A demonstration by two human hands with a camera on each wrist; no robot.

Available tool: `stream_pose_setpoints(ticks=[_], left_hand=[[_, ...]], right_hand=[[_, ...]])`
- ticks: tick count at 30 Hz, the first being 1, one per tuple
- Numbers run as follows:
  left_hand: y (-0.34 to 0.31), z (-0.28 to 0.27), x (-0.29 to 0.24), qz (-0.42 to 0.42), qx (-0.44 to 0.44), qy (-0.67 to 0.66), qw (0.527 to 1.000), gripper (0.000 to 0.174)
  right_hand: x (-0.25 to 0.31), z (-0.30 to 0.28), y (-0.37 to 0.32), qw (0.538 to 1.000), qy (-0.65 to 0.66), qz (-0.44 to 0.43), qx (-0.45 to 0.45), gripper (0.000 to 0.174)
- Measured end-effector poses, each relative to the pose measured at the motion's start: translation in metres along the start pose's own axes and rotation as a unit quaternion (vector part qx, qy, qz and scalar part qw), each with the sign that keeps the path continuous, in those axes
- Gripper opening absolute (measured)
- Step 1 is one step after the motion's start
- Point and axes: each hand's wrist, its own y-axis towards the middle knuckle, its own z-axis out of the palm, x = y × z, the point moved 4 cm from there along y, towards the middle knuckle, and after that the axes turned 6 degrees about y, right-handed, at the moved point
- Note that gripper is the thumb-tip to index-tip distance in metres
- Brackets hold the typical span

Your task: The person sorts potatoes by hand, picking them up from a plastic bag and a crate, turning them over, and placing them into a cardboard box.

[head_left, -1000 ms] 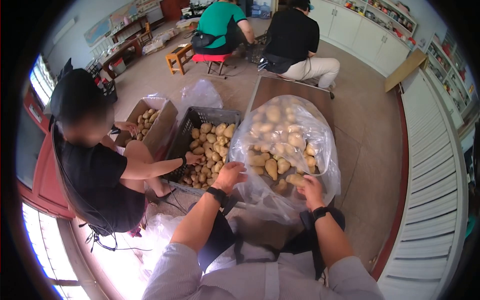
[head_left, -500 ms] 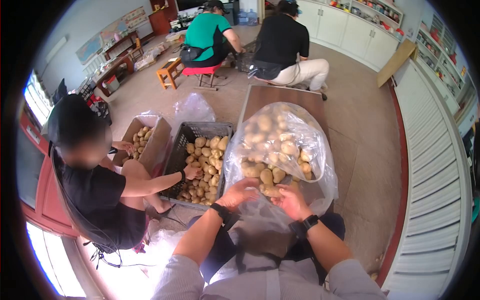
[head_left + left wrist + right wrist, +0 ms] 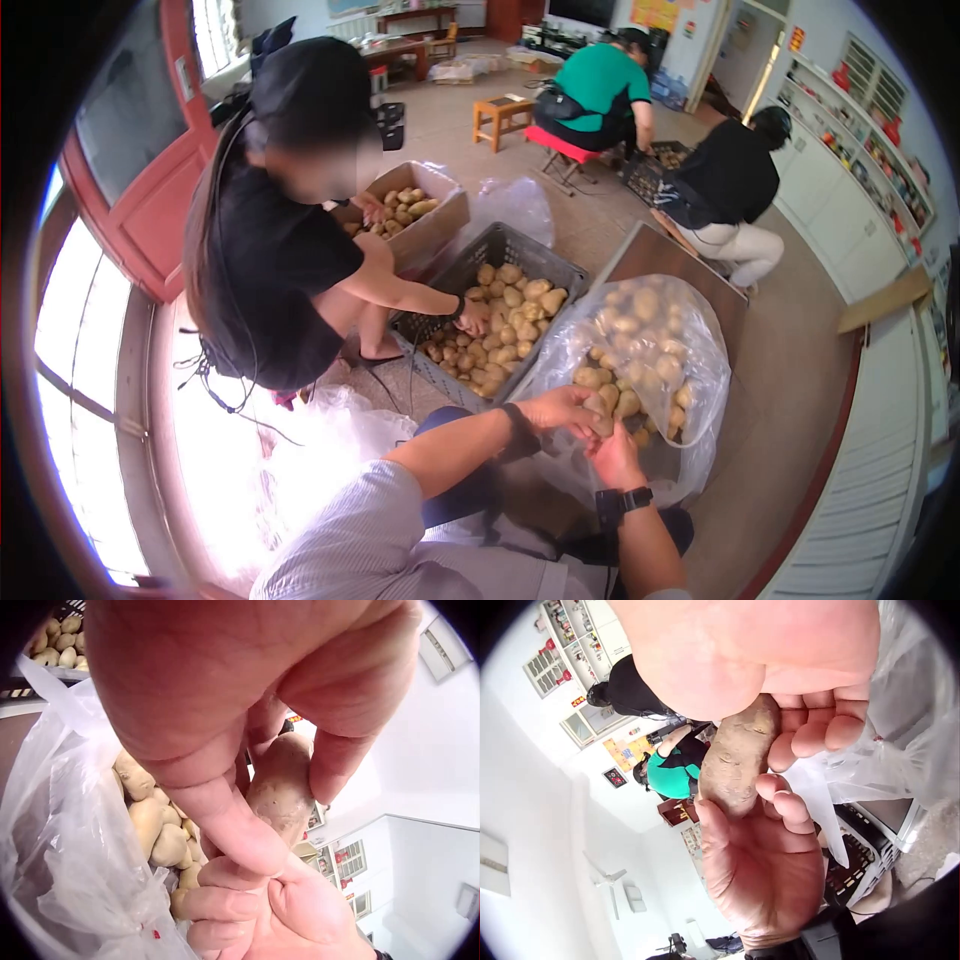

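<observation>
One long, knobbly potato [image 3: 739, 757] is held between both hands, raised over the near edge of a clear plastic bag [image 3: 715, 350] full of potatoes. My left hand [image 3: 560, 411] grips one end, its thumb and fingers on opposite sides in the left wrist view. With curled fingers, my right hand [image 3: 617, 462] holds the other end, the thumb lying along the potato. The two hands meet at the fingertips. Inside the bag, several potatoes [image 3: 171, 844] show through its opening.
Left of the bag stands a black plastic crate [image 3: 570, 275] of potatoes, where a seated person [image 3: 290, 270] reaches in. Behind it is a cardboard box [image 3: 445, 215] with more potatoes. A brown board [image 3: 650, 255] lies under the bag. Two people sit farther back, near a wooden stool [image 3: 497, 125].
The right hand brought the potato leftward to the left hand, which now grips it too. Both hands lifted it closer. The head view has turned left.
</observation>
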Motion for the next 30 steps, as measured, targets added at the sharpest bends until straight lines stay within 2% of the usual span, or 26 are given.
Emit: stream_pose_setpoints(ticks=[9,14,15,20,21,22,27,30], left_hand=[[-0.024,-0.016,-0.01,0.058,-0.074,-0.08,0.992,0.031],[-0.037,-0.021,-0.019,0.076,-0.064,-0.114,0.989,0.028],[-0.038,-0.02,-0.021,0.085,-0.058,-0.114,0.988,0.029],[-0.054,-0.016,-0.033,0.118,-0.012,-0.14,0.983,0.024],[-0.056,-0.016,-0.034,0.119,-0.01,-0.139,0.983,0.024],[-0.057,-0.017,-0.034,0.116,-0.015,-0.134,0.984,0.023],[-0.057,-0.028,-0.03,0.119,-0.041,-0.125,0.984,0.02],[-0.055,-0.04,-0.026,0.131,-0.082,-0.116,0.981,0.026]], right_hand=[[0.002,0.058,-0.01,0.999,-0.032,0.02,0.032,0.046],[-0.001,0.078,-0.012,0.998,-0.038,0.017,0.048,0.047],[0.0,0.083,-0.015,0.999,-0.03,0.008,0.024,0.05],[-0.003,0.09,-0.019,0.998,-0.053,0.002,-0.021,0.059],[-0.005,0.089,-0.02,0.998,-0.054,0.026,-0.02,0.06],[-0.007,0.088,-0.02,0.997,-0.056,0.051,-0.018,0.062],[-0.014,0.096,-0.019,0.996,-0.087,0.028,-0.019,0.062],[-0.013,0.087,-0.016,0.995,-0.101,0.017,-0.02,0.06]])
